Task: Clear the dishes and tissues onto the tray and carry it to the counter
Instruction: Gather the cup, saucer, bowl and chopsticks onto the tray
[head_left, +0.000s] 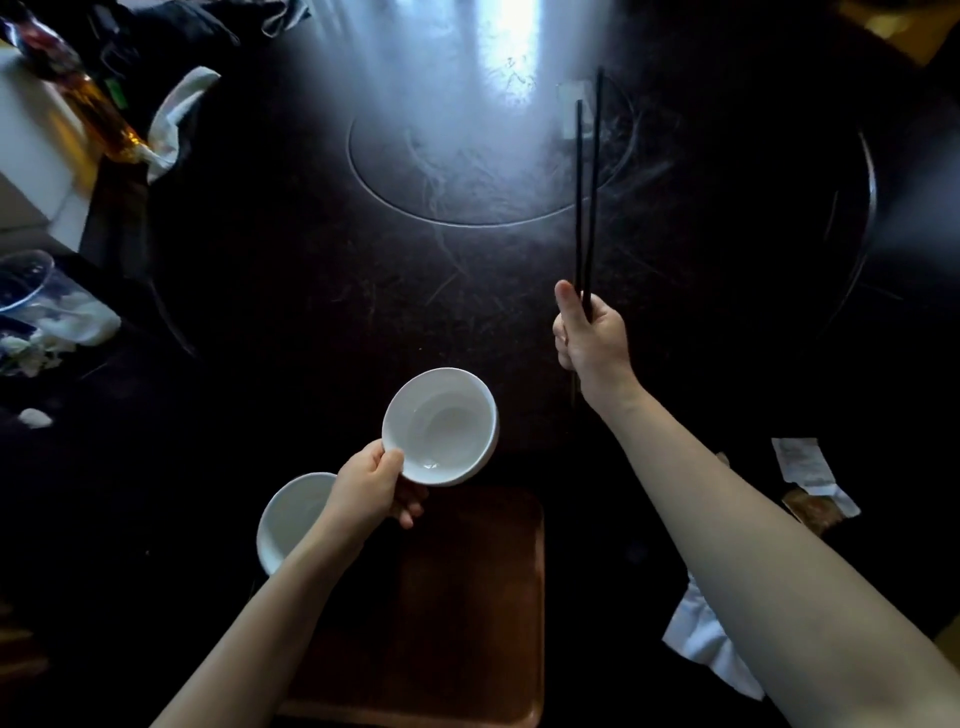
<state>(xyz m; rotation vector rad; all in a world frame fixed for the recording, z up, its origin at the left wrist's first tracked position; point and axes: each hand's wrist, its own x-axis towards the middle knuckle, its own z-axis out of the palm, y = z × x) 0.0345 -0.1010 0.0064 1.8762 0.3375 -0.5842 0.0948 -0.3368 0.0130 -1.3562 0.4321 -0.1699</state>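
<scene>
My left hand (375, 488) grips the near rim of an empty white bowl (441, 423) and holds it above the dark table, just beyond a brown tray (470, 597). A second white bowl (293, 517) sits at the tray's left edge, partly hidden by my left wrist. My right hand (589, 335) is closed around a pair of black chopsticks (587, 192) that point away from me over the table. A white tissue (701, 639) lies right of the tray under my right forearm.
The dark round table (311, 291) has an inset turntable ring (467, 171). At the left stand a clear plastic cup (23, 280), crumpled tissues (78, 322), an amber bottle (98, 109) and a white cloth (176, 119). A paper wrapper (805, 473) lies at the right.
</scene>
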